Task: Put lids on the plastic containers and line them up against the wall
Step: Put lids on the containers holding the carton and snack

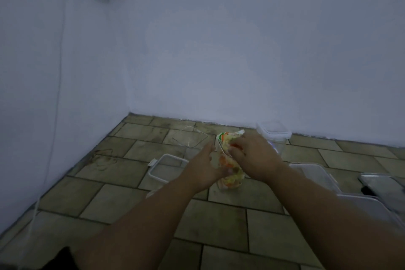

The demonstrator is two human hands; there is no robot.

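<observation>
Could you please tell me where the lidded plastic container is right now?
In the head view, the lidded container stands right of centre on the tiled floor close to the wall, just behind the right hand.

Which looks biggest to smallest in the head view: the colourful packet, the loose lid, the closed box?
1. colourful packet
2. loose lid and closed box look about alike; the box is farther away, so unsure.

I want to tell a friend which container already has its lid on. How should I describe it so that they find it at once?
Follow the back wall down to where it meets the tiled floor. Just beyond the right hand, which holds a colourful packet, a clear container stands against that wall. Unlike the open container further left, it has a white-rimmed lid on top.
</observation>
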